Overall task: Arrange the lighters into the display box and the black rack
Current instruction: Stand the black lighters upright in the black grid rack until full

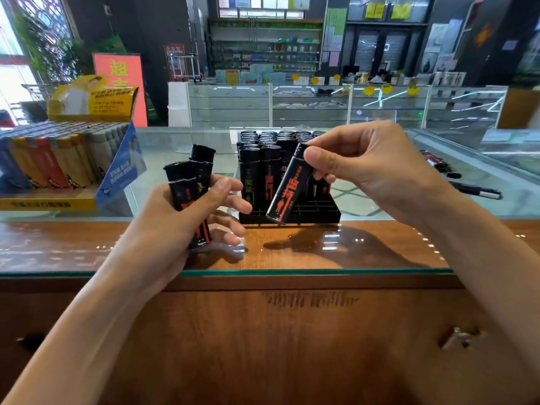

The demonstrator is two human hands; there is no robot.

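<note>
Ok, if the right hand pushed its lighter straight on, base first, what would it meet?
Likely the empty front slots of the black rack; the lighter in the right hand tilts base-down toward them, though depth is unclear.

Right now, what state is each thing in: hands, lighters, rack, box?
Left hand: grips a bundle of black lighters, upright.
Right hand: pinches one lighter by its top, tilted, at the rack's front.
Rack: back rows filled, front slots empty.
Box: open, coloured lighters standing in rows inside.
Loose lighters: lying on the glass at right.
</note>
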